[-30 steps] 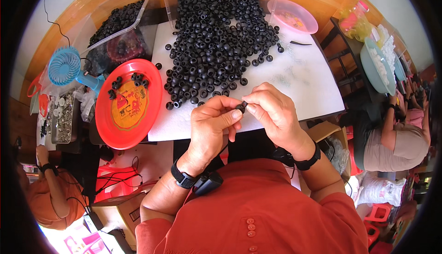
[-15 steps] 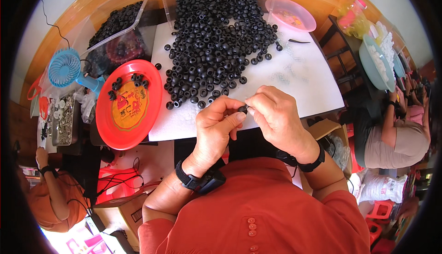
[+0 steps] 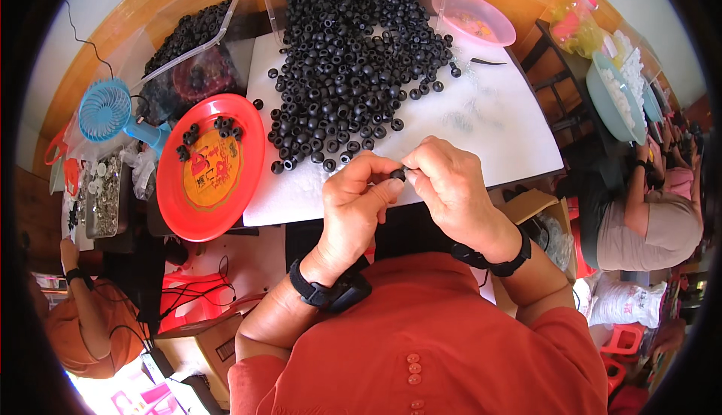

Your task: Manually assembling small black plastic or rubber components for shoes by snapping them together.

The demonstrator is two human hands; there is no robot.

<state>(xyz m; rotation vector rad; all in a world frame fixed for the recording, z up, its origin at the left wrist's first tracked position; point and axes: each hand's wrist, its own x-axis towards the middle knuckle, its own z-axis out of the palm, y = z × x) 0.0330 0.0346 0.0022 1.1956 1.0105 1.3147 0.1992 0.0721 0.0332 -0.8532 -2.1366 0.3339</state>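
My left hand (image 3: 359, 204) and my right hand (image 3: 449, 185) meet over the near edge of a white work surface (image 3: 496, 133). Between their fingertips they pinch one small black ring-shaped part (image 3: 398, 175). Just beyond them spreads a big heap of the same black parts (image 3: 350, 61). To the left lies a red plate (image 3: 213, 167) with several black parts along its far rim. Both wrists carry black bands.
A blue hand fan (image 3: 105, 110) and a clear bag of black parts (image 3: 188, 57) lie far left. A pink bowl (image 3: 474, 18) sits at the back right, a thin black tool (image 3: 489, 61) near it. Other people sit at the right (image 3: 647, 219) and lower left (image 3: 83, 317).
Both hands have stayed together at the near edge with the small black part between the fingers; only slight finger shifts show.
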